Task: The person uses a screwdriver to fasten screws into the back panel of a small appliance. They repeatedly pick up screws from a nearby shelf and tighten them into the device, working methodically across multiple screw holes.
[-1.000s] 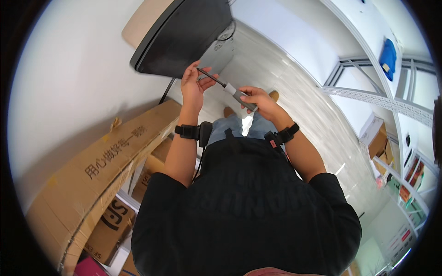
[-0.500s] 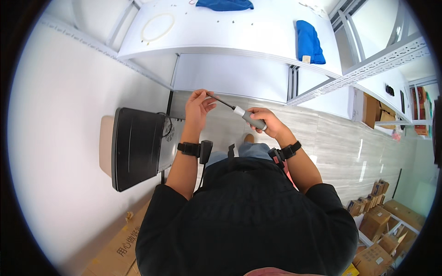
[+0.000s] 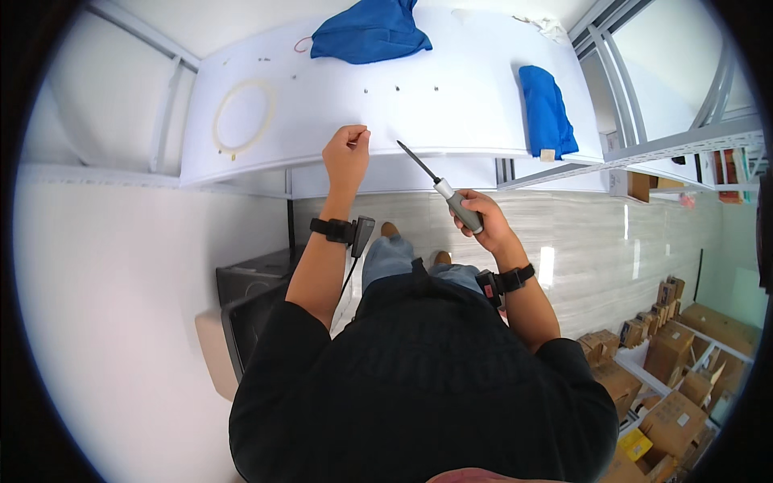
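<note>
My right hand (image 3: pixel 480 217) is wrapped round the grey handle of a screwdriver (image 3: pixel 462 208). Its dark shaft slants up and left, with the tip over the front edge of the white shelf. My left hand (image 3: pixel 348 158) is raised over that edge, to the left of the tip and apart from it. Thumb and fingers are pinched together; whatever they may hold is too small to make out. Beyond the hands, several tiny dark pieces, one of them a small screw-like piece (image 3: pixel 397 88), lie scattered on the white shelf (image 3: pixel 475 113).
A blue cloth bag (image 3: pixel 372 34) lies at the back of the shelf, and a folded blue cloth (image 3: pixel 549 113) at its right end. A pale ring (image 3: pixel 217 121) is on the left. Grey metal posts (image 3: pixel 616 88) frame the shelf. Cardboard boxes (image 3: pixel 670 354) stand at lower right.
My left hand has left the screwdriver's tip and moved forward to the shelf edge. The screwdriver now points more steeply forward, still in my right hand. My view has shifted toward the shelf.
</note>
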Action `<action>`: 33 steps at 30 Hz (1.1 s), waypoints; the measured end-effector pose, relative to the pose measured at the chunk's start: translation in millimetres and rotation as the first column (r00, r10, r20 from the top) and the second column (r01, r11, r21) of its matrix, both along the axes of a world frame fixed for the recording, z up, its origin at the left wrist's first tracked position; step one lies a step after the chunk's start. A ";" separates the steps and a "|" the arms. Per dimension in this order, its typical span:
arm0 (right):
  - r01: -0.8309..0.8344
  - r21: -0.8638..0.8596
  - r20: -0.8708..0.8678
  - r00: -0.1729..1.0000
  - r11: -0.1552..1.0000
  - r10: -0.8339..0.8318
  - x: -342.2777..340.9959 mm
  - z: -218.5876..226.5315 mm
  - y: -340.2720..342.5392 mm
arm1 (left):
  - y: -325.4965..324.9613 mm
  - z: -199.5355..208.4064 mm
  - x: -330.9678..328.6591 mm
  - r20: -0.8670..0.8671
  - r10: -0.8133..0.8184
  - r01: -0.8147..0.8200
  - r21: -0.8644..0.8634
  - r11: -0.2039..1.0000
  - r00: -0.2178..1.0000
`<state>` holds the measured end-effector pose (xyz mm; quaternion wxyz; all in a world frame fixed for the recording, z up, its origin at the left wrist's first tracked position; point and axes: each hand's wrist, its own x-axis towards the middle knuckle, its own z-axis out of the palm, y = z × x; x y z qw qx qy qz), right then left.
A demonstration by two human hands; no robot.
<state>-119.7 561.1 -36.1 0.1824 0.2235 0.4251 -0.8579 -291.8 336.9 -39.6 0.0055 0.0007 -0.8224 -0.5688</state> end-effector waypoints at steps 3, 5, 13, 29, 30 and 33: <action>0.046 0.035 0.004 0.999 0.998 -0.046 -19.6 4.3 -5.3 | 1.5 -13.2 -34.5 -0.395 -0.150 0.008 -0.338 0.941 0.907; 0.064 0.047 0.006 0.998 0.997 -0.065 -28.7 5.8 -8.7 | 3.0 -20.7 -48.0 -0.407 -0.158 0.000 -0.362 0.932 0.900; 0.088 0.042 0.044 0.995 0.995 -0.090 -45.1 9.1 -9.8 | 10.4 -24.6 -55.3 -0.394 -0.154 -0.040 -0.442 0.896 0.906; -0.447 -0.087 0.039 0.892 0.890 0.451 -77.6 -19.8 -2.1 | -33.1 -33.9 58.4 -0.130 0.404 -0.393 0.099 0.914 0.906; -0.502 -0.079 0.053 0.860 0.861 0.507 -75.0 -23.1 -16.2 | -43.9 -39.8 83.1 0.078 0.444 -0.445 0.315 0.839 0.893; -0.641 -0.079 0.078 0.760 0.763 0.646 -64.0 -29.2 -53.3 | -65.1 -28.4 139.6 0.509 0.368 -0.618 0.516 0.593 0.778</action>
